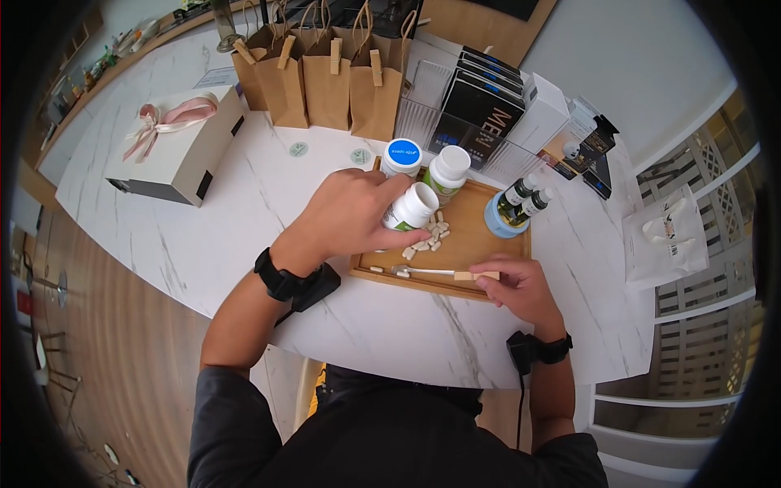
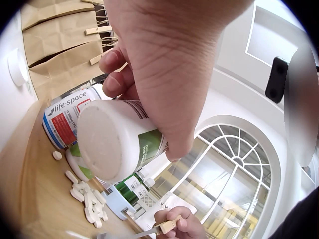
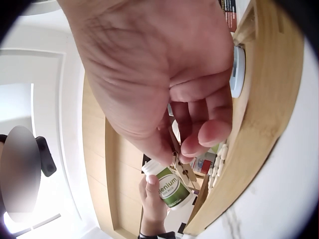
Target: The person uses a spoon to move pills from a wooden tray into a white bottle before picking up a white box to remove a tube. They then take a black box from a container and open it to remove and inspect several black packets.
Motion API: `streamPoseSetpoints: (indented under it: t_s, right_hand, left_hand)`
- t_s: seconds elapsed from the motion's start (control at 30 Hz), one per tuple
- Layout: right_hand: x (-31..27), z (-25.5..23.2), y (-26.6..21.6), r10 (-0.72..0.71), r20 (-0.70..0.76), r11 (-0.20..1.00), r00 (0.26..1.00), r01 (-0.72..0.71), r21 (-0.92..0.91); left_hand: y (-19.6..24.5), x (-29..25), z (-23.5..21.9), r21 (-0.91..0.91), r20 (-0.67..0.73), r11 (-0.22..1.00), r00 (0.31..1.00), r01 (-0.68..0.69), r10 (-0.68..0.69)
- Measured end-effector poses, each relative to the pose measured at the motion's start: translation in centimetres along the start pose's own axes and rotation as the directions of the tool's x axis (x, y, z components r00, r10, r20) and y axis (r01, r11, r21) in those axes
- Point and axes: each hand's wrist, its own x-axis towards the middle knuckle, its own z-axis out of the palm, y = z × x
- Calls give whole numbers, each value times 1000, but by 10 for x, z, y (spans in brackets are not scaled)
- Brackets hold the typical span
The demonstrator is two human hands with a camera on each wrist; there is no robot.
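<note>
My left hand point(image 1: 350, 213) grips a white pill bottle point(image 1: 412, 206) with a green label; it has no cap and leans over the wooden tray point(image 1: 465, 285). Under its mouth lies a small heap of white tablets point(image 1: 436, 234). Between thumb and fingers, my right hand point(image 1: 521, 289) pinches a wooden clothespin point(image 1: 476, 276). A thin spoon point(image 1: 427, 270) extends from the clothespin, its bowl low near the tray's front edge beside a couple of stray tablets point(image 1: 377, 269). The right wrist view shows the clothespin point(image 3: 184, 172) under the fingertips, with the bottle point(image 3: 172, 186) beyond.
Behind the bottle stand a blue-topped bottle point(image 1: 402, 154) and a white-capped bottle point(image 1: 448, 169). A light blue holder point(image 1: 506, 226) carries two dark green bottles point(image 1: 521, 190) on the tray's right. Paper bags point(image 1: 325, 85), boxes point(image 1: 484, 114) and a ribboned box point(image 1: 175, 146) stand farther back.
</note>
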Motion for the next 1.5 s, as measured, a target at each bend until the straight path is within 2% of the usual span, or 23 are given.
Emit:
streamPoseSetpoints:
  t_s: [0.1, 0.3, 0.37, 0.4, 0.47, 0.53, 0.6, 0.67, 0.73, 0.77, 0.83, 0.97, 1.03, 1.07, 1.13, 1.17, 1.2, 1.27, 1.33, 1.4, 1.43, 1.5]
  right_hand:
    - [-1, -4, 6, -13, 10, 1000, 1000, 13, 28]
    - [-2, -17, 13, 94, -22, 993, 995, -92, 79]
    - [-2, -20, 14, 77, -111, 985, 991, -58, 164]
    - [-3, -21, 14, 75, -111, 985, 991, -56, 162]
    - [-3, -23, 10, 19, -279, 980, 960, 38, 197]
    - [-4, -25, 5, -12, -314, 977, 949, 79, 200]
    - [-5, -25, 3, -114, -461, 965, 880, 209, 160]
    - [-7, -23, -2, -161, -453, 956, 877, 252, 149]
    - [-7, -13, -10, -294, -406, 943, 865, 332, 26]
    - [-7, -10, -11, -294, -408, 943, 864, 332, 26]
    - [-6, -5, -11, -402, -399, 910, 824, 409, -71]
    - [-6, -11, -5, -384, -450, 915, 806, 397, -69]
    - [-3, -15, 2, -292, -455, 948, 841, 316, -24]
    - [-3, -13, 5, -290, -453, 949, 843, 314, -23]
    - [0, -8, 10, -185, -308, 983, 933, 171, -70]
    - [0, -5, 6, -89, -231, 994, 969, 70, -86]
    - [2, 0, 1, -89, -228, 994, 970, 71, -86]
    - [8, 11, -7, -140, -14, 971, 990, 135, -196]
    - [10, 19, -9, -118, 21, 973, 993, 119, -198]
    - [11, 22, -4, -240, 116, 940, 964, 260, -221]
    - [10, 22, -4, -239, 117, 940, 964, 260, -221]
    - [7, 20, -3, -78, 90, 990, 993, 88, -106]
  left_hand:
    - [0, 0, 1, 1, -5, 1000, 1000, 1, -1]
    - [1, 0, 2, 1, 18, 1000, 1000, 12, -12]
    - [2, 0, 2, 2, 12, 1000, 1000, 8, -8]
    - [2, 0, 1, -1, 37, 1000, 999, 10, -10]
    - [2, -1, -1, 1, 58, 1000, 998, 11, -11]
    - [3, -1, -1, -28, 72, 1000, 997, 14, -12]
    - [4, 0, -1, -42, 82, 999, 997, 14, -11]
    - [6, 0, -1, -58, 94, 998, 996, 14, -9]
    - [7, 0, 0, -56, 101, 998, 995, 16, -10]
    - [7, 0, 0, -57, 102, 998, 995, 14, -8]
    - [8, 1, -2, -51, 109, 999, 994, 16, -10]
    - [6, 0, -1, -57, 80, 998, 997, -4, 9]
    - [5, 0, -2, -23, 54, 1000, 998, -6, 7]
    - [5, 0, -2, -24, 55, 1000, 998, -3, 4]
    - [4, 0, 0, -37, 5, 999, 1000, -12, 12]
    - [4, 0, 0, -36, 4, 999, 1000, -9, 9]
    - [3, 0, 1, -48, -1, 999, 1000, -16, 16]
    - [4, 0, 1, -61, -4, 998, 1000, -21, 21]
    - [5, 0, -1, -41, 12, 999, 1000, -23, 23]
    - [6, 0, -1, -40, 15, 999, 1000, -24, 25]
    - [6, 0, -1, -39, 18, 999, 1000, -25, 26]
    - [6, 0, -1, -43, 16, 999, 1000, -26, 27]
